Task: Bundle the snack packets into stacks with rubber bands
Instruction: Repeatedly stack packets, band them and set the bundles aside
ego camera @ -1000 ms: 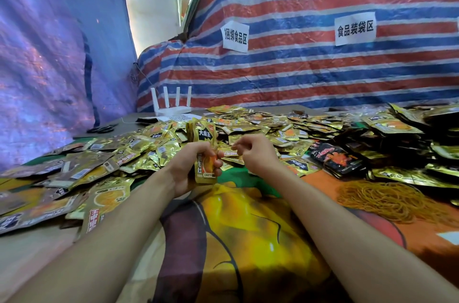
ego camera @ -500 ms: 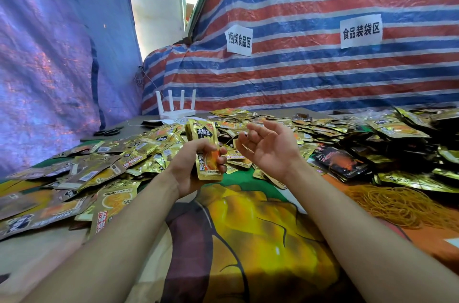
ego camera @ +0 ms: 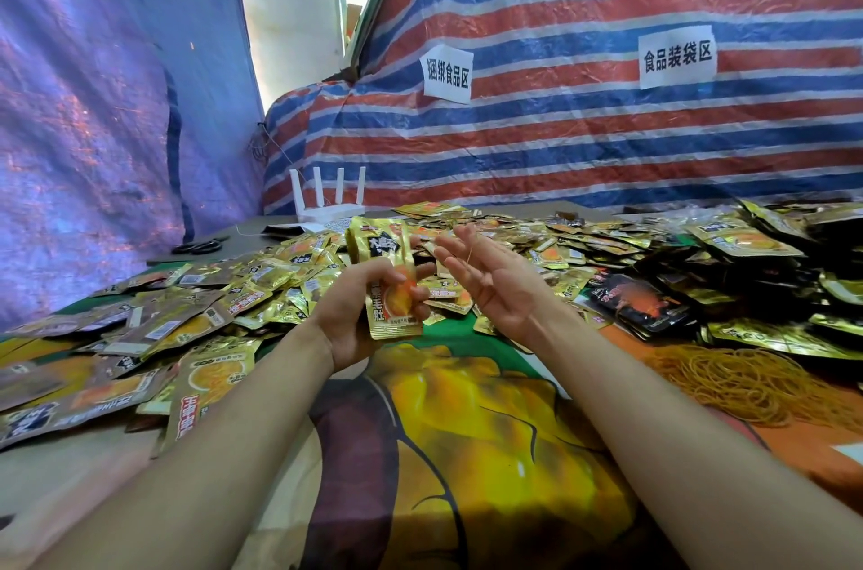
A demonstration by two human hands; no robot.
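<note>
Gripping the packet stack (ego camera: 384, 254) upright, your left hand (ego camera: 346, 313) curls round it; just right of the stack your right hand (ego camera: 496, 284) spreads palm-up, a thin rubber band (ego camera: 469, 248) across its fingers.

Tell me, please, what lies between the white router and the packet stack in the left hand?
In the head view, loose gold snack packets lie scattered between the white router and the packet stack that the left hand holds.

Glossy gold foil snack packets (ego camera: 384, 284) lie on smooth printed cloth (ego camera: 490, 438); woven plastic tarpaulin (ego camera: 607, 139) behind.
</note>
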